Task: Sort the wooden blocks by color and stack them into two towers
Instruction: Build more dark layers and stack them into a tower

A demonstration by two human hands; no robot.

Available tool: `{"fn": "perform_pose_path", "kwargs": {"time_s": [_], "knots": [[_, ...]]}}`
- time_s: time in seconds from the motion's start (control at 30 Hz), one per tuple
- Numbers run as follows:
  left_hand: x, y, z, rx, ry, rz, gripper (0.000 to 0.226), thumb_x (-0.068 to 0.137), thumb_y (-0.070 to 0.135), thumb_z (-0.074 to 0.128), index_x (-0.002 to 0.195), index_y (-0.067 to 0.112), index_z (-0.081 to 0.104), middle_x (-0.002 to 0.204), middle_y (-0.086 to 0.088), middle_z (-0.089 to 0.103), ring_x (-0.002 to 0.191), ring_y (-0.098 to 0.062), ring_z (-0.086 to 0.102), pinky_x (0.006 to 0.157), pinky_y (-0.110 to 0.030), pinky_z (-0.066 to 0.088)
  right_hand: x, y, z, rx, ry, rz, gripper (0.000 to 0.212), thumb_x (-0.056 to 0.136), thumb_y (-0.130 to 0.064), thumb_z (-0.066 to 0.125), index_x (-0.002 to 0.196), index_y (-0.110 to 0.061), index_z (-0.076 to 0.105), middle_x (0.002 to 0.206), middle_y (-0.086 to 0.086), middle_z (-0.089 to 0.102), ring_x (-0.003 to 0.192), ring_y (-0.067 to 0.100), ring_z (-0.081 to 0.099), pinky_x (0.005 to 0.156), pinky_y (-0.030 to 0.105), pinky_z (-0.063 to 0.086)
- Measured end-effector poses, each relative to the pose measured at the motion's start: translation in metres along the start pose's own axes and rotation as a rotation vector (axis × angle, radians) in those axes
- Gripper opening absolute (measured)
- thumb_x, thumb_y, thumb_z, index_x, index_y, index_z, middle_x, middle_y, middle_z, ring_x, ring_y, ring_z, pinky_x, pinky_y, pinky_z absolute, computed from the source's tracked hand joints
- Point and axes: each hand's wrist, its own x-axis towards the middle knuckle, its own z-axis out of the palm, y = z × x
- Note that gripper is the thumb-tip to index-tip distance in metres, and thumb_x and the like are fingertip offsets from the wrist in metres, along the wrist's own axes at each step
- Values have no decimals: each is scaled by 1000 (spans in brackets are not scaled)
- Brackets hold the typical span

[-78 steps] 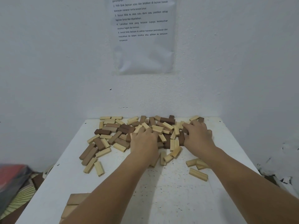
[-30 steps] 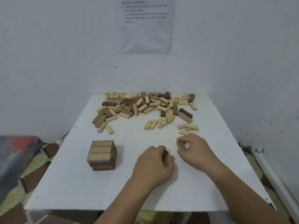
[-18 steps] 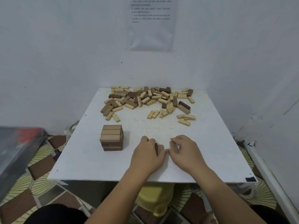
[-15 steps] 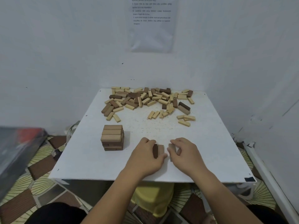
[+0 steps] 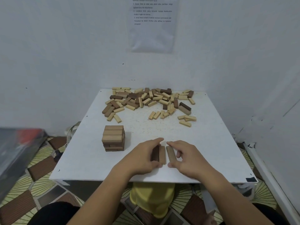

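Three brown blocks [image 5: 162, 155] lie side by side near the front edge of the worktop [image 5: 211, 143], with their long sides running away from us. Our left hand [image 5: 142, 157] holds the two on the left, a dark one and a mid-brown one pressed together. Its fingers [image 5: 154, 142] curl over the far ends and the thumb sits at the near ends. Our right hand [image 5: 186, 158] pinches the third block [image 5: 171, 155] end to end between forefinger and thumb. This block sits a little askew, with a thin gap between it and the pair.

We judge that we are forming a layer of three. To do it well, we should:

- swing the third block parallel and slide it in until its long face meets the pair;
- tap both ends flush against the worktop surface;
- clamp the set from its outer long sides before lifting, since a grip by the ends alone may let the middle block drop out.

The brown tower [image 5: 113, 138] stands just to the left, apart from our hands. Its top layer runs crosswise to our three, so the set can probably go on without turning. We should lower it level and let go gently, or the stack may shift.

The mixed pile [image 5: 149, 99] of light and brown blocks lies along the far edge. No light tower is in view.
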Motion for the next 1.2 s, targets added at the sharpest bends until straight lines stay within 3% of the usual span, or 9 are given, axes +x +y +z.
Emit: {"fn": "perform_pose_path", "kwargs": {"time_s": [0.13, 0.3, 0.47, 0.6, 0.73, 0.87, 1.03, 1.13, 1.2], "knots": [[0, -4, 2, -41, 5, 5, 92, 83, 37, 84, 159, 39, 32, 147, 15, 52, 90, 15, 49, 79, -7, 34, 3, -3, 5, 25, -14, 19, 79, 70, -37, 88, 143, -37, 56, 116, -27, 55, 83, 1, 53, 73, 14, 39], [0, -5, 3, -68, 19, 0, 92, 82, 35, 85, 158, 39, 34, 146, 13, 53, 89, 9, 51, 80, -10, 37, 2, -4, 0, 4, -59, 13, 86, 69, -38, 90, 145, -47, 49, 115, -29, 53, 82, -1, 51, 71, 11, 39], [-2, -7, 4, -69, 50, -10, 102, 78, 42, 87, 160, 42, 26, 159, 13, 40, 133, -12, 47, 110, -32, 43, 1, 7, -6, 67, -54, 33, 91, 73, -26, 90, 143, -59, 43, 94, -13, 58, 79, 5, 54, 83, 21, 52], [-4, -9, 5, -50, 65, -32, 102, 78, 44, 86, 159, 45, 25, 155, 15, 46, 120, -22, 57, 105, -35, 47, 3, 10, -2, 57, -68, 42, 90, 72, -32, 89, 141, -65, 41, 98, -7, 62, 77, 11, 55, 83, 29, 54], [-5, -9, 7, -65, 77, 2, 96, 80, 46, 85, 157, 47, 28, 147, 18, 52, 100, -3, 55, 95, -26, 46, 5, 4, 4, 45, -68, -4, 94, 73, -27, 88, 147, -59, 38, 123, -33, 57, 77, 7, 50, 77, 18, 48], [-6, -11, 6, -98, 96, 17, 90, 78, 48, 86, 153, 47, 36, 140, 20, 56, 84, 12, 53, 80, -17, 41, 5, 0, 8, 8, -52, -29, 90, 77, -27, 85, 147, -59, 37, 123, -34, 55, 81, -4, 49, 75, 13, 40], [-5, -13, 6, -145, 109, 5, 90, 74, 51, 88, 149, 47, 40, 136, 23, 57, 79, 5, 56, 74, -18, 45, 7, 1, 14, 46, -73, -12, 91, 73, -32, 81, 144, -64, 35, 133, -35, 51, 117, 13, 59, 104, 33, 52], [-6, -11, 6, -157, 123, -5, 90, 73, 49, 88, 149, 46, 40, 134, 22, 58, 81, 11, 54, 74, -14, 41, 9, 1, 13, 45, -80, -5, 91, 72, -34, 80, 145, -63, 35, 134, -33, 51, 110, 8, 60, 100, 34, 53], [-7, -9, 6, -150, 122, -3, 90, 74, 48, 88, 149, 46, 39, 134, 21, 58, 83, 16, 52, 74, -12, 39, 10, 2, 11, 45, -92, -17, 90, 75, -31, 80, 147, -61, 35, 134, -31, 52, 92, 1, 56, 88, 24, 52]]}}
